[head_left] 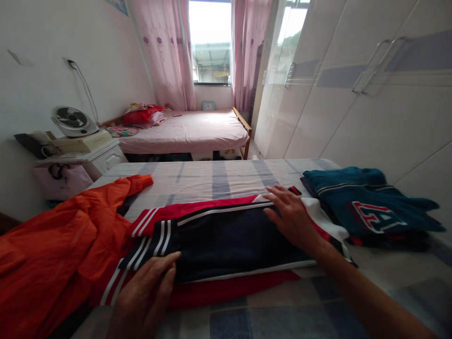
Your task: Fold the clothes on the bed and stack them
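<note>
Stretched across the bed in front of me lies dark navy, red and white sportswear (233,240), with white stripes on its cuffs at the left end. I cannot tell whether it is one garment or two laid together. My right hand (289,214) rests on its upper right part, fingers spread. By the striped navy cuffs, my left hand (146,289) is at the near left edge, its fingers stretched out and thumb apart. An orange jacket (67,240) lies loosely to the left. To the right is a folded teal garment (367,197) with letters on it, on top of darker clothing.
The clothes lie on a bed with a blue-and-white checked sheet (197,176). Beyond it stands a second bed (197,127) with a red bundle (141,115). A fan (74,120) sits on a cabinet at left; a white wardrobe (318,108) lines the right.
</note>
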Demonstrator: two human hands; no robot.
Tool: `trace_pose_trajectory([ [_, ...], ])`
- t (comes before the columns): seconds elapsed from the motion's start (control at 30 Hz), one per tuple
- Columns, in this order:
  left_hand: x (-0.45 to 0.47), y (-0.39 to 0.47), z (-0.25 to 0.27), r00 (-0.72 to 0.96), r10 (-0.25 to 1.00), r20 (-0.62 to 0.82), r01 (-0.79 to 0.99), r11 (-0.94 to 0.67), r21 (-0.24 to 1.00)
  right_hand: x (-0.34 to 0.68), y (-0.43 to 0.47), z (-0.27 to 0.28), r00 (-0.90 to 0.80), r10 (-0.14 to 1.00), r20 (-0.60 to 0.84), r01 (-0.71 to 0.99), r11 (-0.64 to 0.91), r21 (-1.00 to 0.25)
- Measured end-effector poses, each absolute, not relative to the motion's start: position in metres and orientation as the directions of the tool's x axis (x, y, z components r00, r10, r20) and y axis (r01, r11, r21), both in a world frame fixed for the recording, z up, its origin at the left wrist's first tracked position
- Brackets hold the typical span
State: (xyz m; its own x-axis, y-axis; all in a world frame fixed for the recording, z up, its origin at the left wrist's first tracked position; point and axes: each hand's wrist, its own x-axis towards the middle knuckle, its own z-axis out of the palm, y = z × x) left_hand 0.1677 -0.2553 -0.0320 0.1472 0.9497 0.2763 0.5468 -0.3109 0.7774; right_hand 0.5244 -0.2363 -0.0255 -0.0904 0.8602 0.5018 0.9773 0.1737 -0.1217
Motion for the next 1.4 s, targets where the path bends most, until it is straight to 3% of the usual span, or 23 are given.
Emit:
trace_pose_trajectory([
  [0.07,0.17,-0.244,-0.04,0.355,0.82,0.448,0.65,-0.561,0.513,0.501,-0.243,-0.036,-0.168,0.898,0.408,0.965,0.234,-0.116],
  [0.17,0.175,-0.223,-0.063,0.53,0.726,0.438,0.725,-0.656,0.209,0.486,-0.243,-0.056,-0.175,0.954,0.245,0.96,0.22,-0.171],
  [0.23,0.176,-0.213,-0.078,0.565,0.729,0.387,0.754,-0.647,0.117,0.492,-0.24,-0.06,-0.153,0.97,0.188,0.959,0.192,-0.21],
  [0.3,0.174,-0.209,-0.087,0.575,0.738,0.354,0.766,-0.637,0.083,0.506,-0.242,-0.055,-0.096,0.971,0.218,0.965,0.144,-0.218],
  [0.43,0.172,-0.211,-0.08,0.571,0.732,0.373,0.757,-0.645,0.107,0.552,-0.273,-0.038,0.243,0.885,0.397,0.957,-0.154,-0.245],
  [0.53,0.18,-0.214,-0.064,0.545,0.721,0.428,0.741,-0.653,0.157,0.581,-0.316,-0.04,0.512,0.762,0.396,0.848,-0.375,-0.375],
  [0.63,0.202,-0.216,-0.047,0.591,0.692,0.415,0.672,-0.707,0.222,0.591,-0.358,-0.052,0.781,0.57,0.254,0.581,-0.516,-0.629],
  [0.73,0.237,-0.217,-0.033,0.694,0.642,0.326,0.567,-0.767,0.301,0.589,-0.381,-0.063,0.912,0.41,-0.024,0.147,-0.381,-0.913],
  [0.8,0.264,-0.217,-0.027,0.755,0.593,0.281,0.499,-0.797,0.342,0.586,-0.384,-0.064,0.891,0.422,-0.165,-0.117,-0.137,-0.984],
  [0.9,0.303,-0.215,-0.026,0.813,0.537,0.227,0.424,-0.812,0.401,0.586,-0.377,-0.053,0.77,0.558,-0.308,-0.403,0.051,-0.914],
  [1.03,0.341,-0.21,-0.032,0.818,0.556,0.15,0.416,-0.75,0.515,0.59,-0.362,-0.032,0.586,0.668,-0.458,-0.622,0.009,-0.783],
  [1.2,0.371,-0.204,-0.039,0.795,0.59,0.139,0.411,-0.693,0.593,0.599,-0.346,-0.021,0.408,0.72,-0.561,-0.729,-0.113,-0.675],
  [1.3,0.383,-0.201,-0.044,0.777,0.613,0.141,0.413,-0.666,0.621,0.601,-0.34,-0.027,0.311,0.728,-0.611,-0.731,-0.227,-0.643],
  [1.4,0.389,-0.199,-0.048,0.755,0.641,0.139,0.408,-0.624,0.666,0.599,-0.332,-0.037,0.359,0.74,-0.569,-0.644,-0.245,-0.725],
])
